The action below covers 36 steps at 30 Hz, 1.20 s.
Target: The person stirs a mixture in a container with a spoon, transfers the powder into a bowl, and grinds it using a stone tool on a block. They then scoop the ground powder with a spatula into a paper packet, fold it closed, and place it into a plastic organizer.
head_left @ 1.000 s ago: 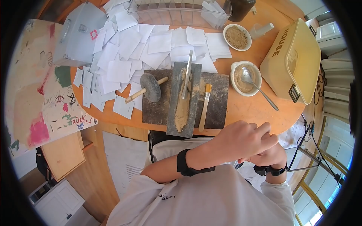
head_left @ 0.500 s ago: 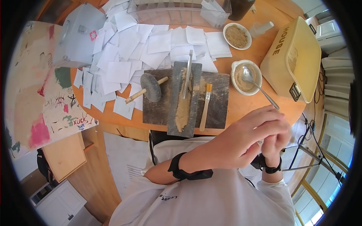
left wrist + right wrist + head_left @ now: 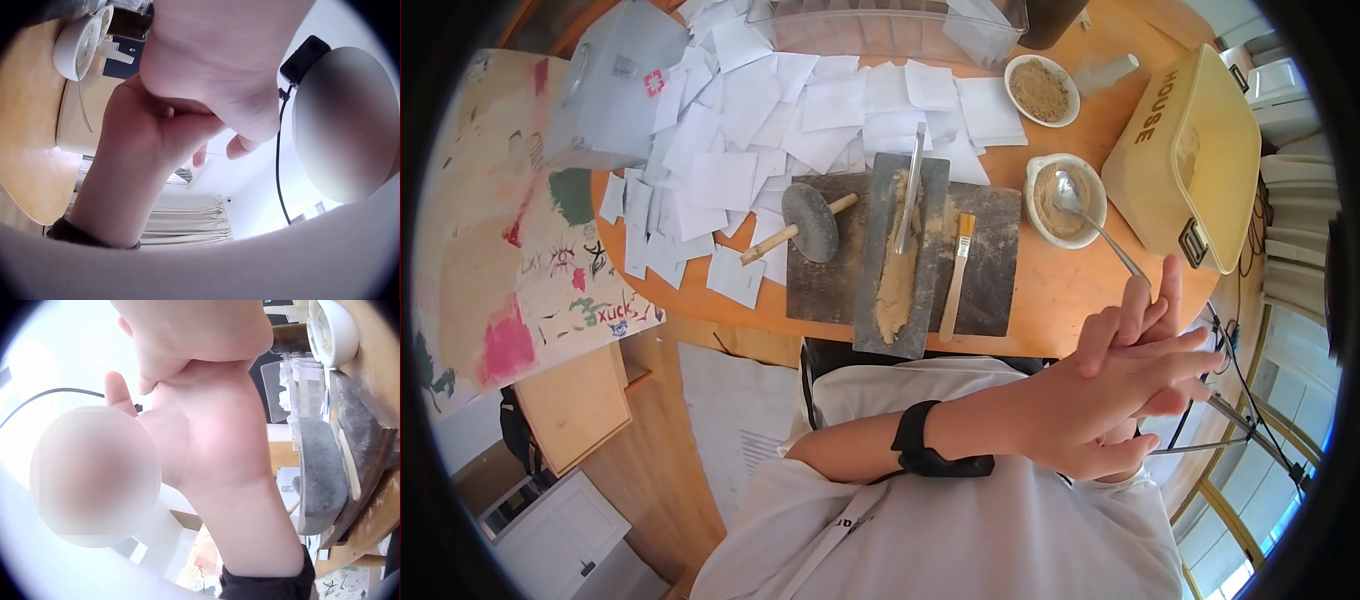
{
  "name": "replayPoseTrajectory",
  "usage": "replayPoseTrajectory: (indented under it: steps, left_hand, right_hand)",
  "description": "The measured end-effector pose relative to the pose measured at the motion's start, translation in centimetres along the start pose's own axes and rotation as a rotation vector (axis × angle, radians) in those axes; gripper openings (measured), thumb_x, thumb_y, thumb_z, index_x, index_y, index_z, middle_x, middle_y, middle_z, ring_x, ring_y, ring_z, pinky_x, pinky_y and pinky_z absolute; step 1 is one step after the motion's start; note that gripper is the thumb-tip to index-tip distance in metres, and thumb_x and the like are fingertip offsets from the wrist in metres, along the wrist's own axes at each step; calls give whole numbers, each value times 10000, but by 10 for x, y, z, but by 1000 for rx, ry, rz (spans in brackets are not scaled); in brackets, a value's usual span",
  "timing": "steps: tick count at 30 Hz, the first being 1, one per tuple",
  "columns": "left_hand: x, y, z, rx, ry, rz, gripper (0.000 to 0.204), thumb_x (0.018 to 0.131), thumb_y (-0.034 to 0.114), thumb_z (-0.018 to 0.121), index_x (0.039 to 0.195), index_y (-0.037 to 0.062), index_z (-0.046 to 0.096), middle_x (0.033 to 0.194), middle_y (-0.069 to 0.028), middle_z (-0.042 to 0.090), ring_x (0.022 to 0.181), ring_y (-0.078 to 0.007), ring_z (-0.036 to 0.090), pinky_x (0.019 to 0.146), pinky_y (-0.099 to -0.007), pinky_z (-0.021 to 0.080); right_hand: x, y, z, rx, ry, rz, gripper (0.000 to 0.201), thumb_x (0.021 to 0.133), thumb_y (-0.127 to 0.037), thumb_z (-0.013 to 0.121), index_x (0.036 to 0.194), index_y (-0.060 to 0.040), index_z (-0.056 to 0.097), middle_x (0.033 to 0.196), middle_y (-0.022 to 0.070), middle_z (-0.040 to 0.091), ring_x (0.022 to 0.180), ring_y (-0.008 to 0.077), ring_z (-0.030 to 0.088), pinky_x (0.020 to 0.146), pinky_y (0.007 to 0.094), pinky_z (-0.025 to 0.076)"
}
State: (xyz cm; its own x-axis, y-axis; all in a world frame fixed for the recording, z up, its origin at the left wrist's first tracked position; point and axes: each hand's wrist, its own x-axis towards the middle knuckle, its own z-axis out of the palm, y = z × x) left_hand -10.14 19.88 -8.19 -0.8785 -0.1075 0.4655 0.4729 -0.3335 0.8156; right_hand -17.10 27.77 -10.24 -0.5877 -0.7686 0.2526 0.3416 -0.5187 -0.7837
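Observation:
In the head view my left hand (image 3: 1090,400) lies against my right hand (image 3: 1128,322), palms together at the table's right front corner. The left fingers are spread and fairly straight; right fingers stick up between or behind them, and the rest of that hand is hidden. Neither hand visibly holds an object. Just beyond them is a metal spoon (image 3: 1122,257) in a white bowl (image 3: 1032,200) of tan powder. In the left wrist view my left hand (image 3: 215,69) covers part of my right hand (image 3: 140,125). The right wrist view shows both hands touching.
On the wooden table (image 3: 1065,290) lie a dark board (image 3: 820,290), a grey slab (image 3: 927,290) with tan paste and a metal tool, a brush (image 3: 955,285), a stone wheel (image 3: 810,222) and white papers (image 3: 725,180). A yellow HOUSE box (image 3: 1140,190) stands at right.
Both hands have moved right, and their clasped, bent fingers have straightened and spread. The head view has shifted slightly; the objects on the table lie as before.

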Motion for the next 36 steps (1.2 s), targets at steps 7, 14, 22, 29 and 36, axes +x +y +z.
replayPoseTrajectory:
  steps: [7,14,22,29,36]
  left_hand:
    - [-11,-19,-5,681,27,-9,786,804,273,689,1452,-40,373,1511,-222,339,1422,-378,285,1160,-526,189]
    - [-11,-14,-5,797,-11,-40,867,880,434,563,1447,-147,257,1540,-336,173,1446,-476,166,1175,-552,150]
    - [-10,5,-8,851,113,-90,846,886,330,620,1450,-162,227,1528,-375,140,1417,-546,161,1122,-580,253]
    - [-38,35,-13,1055,29,-458,790,867,249,676,1426,-156,293,1471,-357,313,1376,-472,345,1098,-482,342]
    - [-21,16,-10,386,328,-319,1005,887,187,687,1483,-130,-58,1544,-326,186,1415,-383,332,1060,-412,387]
  right_hand:
    - [24,-25,-12,239,375,108,677,998,-546,418,1462,-55,381,1012,42,531,848,138,547,779,258,456]
    - [29,-16,23,139,324,-95,852,967,-592,316,1554,-50,19,1601,233,21,1490,366,10,1208,461,117]
    - [32,-21,19,449,245,9,763,980,-529,314,1572,-166,-1,1618,184,-85,1495,371,-59,1222,486,48]
    - [39,-24,9,555,283,0,705,998,-520,332,1573,-213,63,1634,121,-32,1507,305,-27,1228,460,18]
    - [19,-7,34,530,160,105,761,988,-607,245,1571,-188,-7,1629,152,-37,1499,354,-45,1219,475,18]
